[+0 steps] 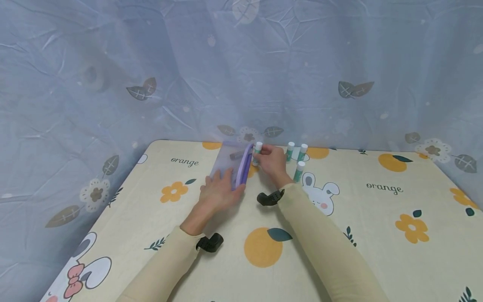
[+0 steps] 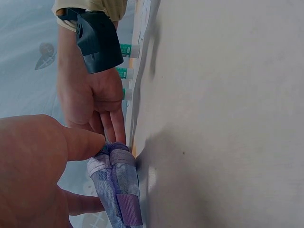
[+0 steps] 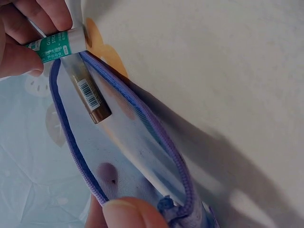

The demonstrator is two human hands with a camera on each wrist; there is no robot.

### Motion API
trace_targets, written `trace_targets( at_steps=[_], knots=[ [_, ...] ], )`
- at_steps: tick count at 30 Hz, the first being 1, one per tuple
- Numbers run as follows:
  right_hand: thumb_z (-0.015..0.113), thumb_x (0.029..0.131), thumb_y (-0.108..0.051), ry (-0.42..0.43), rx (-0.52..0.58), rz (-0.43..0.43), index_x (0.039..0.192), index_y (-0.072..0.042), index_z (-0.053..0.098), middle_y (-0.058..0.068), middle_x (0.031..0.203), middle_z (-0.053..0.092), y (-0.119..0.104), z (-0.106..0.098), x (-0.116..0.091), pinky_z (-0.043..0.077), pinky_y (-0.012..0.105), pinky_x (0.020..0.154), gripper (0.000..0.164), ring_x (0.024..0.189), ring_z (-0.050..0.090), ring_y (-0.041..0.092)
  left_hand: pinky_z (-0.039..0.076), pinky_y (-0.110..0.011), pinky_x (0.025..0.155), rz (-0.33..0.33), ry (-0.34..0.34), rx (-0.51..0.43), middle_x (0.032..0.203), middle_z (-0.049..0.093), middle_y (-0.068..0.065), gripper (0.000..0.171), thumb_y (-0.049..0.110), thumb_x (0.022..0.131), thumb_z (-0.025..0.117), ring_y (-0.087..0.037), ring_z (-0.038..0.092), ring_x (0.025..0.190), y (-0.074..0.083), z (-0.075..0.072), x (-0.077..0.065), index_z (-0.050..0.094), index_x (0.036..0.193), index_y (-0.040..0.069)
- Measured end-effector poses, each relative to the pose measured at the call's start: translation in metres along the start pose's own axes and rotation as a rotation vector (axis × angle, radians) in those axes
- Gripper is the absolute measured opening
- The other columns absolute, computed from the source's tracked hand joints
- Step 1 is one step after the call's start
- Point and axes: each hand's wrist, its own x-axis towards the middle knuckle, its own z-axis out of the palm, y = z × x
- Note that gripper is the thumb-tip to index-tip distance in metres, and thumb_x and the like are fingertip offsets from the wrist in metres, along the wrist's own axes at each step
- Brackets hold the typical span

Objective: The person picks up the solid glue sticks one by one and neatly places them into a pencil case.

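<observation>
A purple mesh zipper pouch [image 1: 229, 158] lies on its side, its zipper mouth spread apart, as the right wrist view shows. My left hand [image 1: 220, 192] holds its near end, with the thumb [image 3: 124, 213] at the corner of the mouth and fingers on the mesh. In my right hand [image 1: 274, 162] a green glue stick [image 3: 56, 45] with a white cap is pinched between thumb and fingers, at the far end of the mouth. Inside the pouch lies a brownish stick with a barcode label [image 3: 88, 95]. Part of my right hand is cut off in its wrist view.
Right of my right hand stand three green glue sticks with white caps: one at the back [image 1: 290, 151], one beside it [image 1: 302, 152] and one nearer [image 1: 299, 171]. A patterned cloth [image 1: 339, 260] covers the table. Behind hangs a blue-grey curtain [image 1: 188, 63].
</observation>
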Motion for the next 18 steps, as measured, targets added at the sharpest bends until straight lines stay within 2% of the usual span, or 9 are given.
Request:
trace_targets(
  at_steps=[4, 9, 14, 16, 18],
  knots=[
    [0.076, 0.098, -0.017, 0.004, 0.002, 0.01, 0.138, -0.006, 0.068, 0.016, 0.134, 0.074, -0.0002, 0.0009, 0.0011, 0.058, 0.04, 0.103, 0.042, 0.123, 0.072, 0.03, 0.04, -0.071, 0.111, -0.003, -0.002, -0.007, 0.166, 0.036, -0.028, 0.078, 0.054, 0.103, 0.054, -0.054, 0.041, 0.144, 0.0, 0.0001, -0.0002, 0.034, 0.165, 0.012],
    [0.077, 0.096, -0.015, 0.008, 0.07, 0.031, 0.135, -0.003, 0.07, 0.017, 0.131, 0.075, -0.0009, 0.004, 0.0011, 0.058, 0.039, 0.103, 0.041, 0.119, 0.073, 0.029, 0.04, -0.071, 0.111, -0.003, -0.003, -0.012, 0.166, 0.036, -0.028, 0.078, 0.054, 0.103, 0.054, -0.053, 0.041, 0.144, 0.0, -0.0007, -0.0007, 0.034, 0.165, 0.012],
    [0.076, 0.097, -0.01, -0.045, 0.311, 0.124, 0.13, 0.001, 0.072, 0.02, 0.128, 0.075, -0.0005, 0.007, -0.0004, 0.061, 0.037, 0.098, 0.036, 0.108, 0.076, 0.026, 0.039, -0.071, 0.111, -0.002, -0.005, -0.012, 0.167, 0.034, -0.028, 0.078, 0.053, 0.103, 0.054, -0.054, 0.039, 0.145, -0.0004, -0.0005, -0.0007, 0.034, 0.165, 0.011],
    [0.074, 0.097, -0.006, -0.07, 0.414, 0.165, 0.131, 0.004, 0.071, 0.023, 0.129, 0.074, -0.0002, 0.0072, -0.0006, 0.062, 0.036, 0.097, 0.036, 0.108, 0.077, 0.026, 0.039, -0.071, 0.112, -0.001, -0.006, -0.014, 0.168, 0.033, -0.028, 0.078, 0.053, 0.103, 0.054, -0.054, 0.039, 0.146, -0.0006, -0.0002, -0.0005, 0.034, 0.165, 0.011],
    [0.073, 0.098, -0.005, -0.085, 0.47, 0.196, 0.132, 0.006, 0.069, 0.026, 0.131, 0.073, -0.0001, 0.0072, -0.0006, 0.062, 0.036, 0.095, 0.037, 0.11, 0.078, 0.028, 0.038, -0.071, 0.112, -0.001, -0.006, -0.015, 0.168, 0.033, -0.028, 0.078, 0.053, 0.103, 0.054, -0.054, 0.039, 0.146, -0.0006, -0.0003, -0.0003, 0.034, 0.165, 0.011]
  ],
)
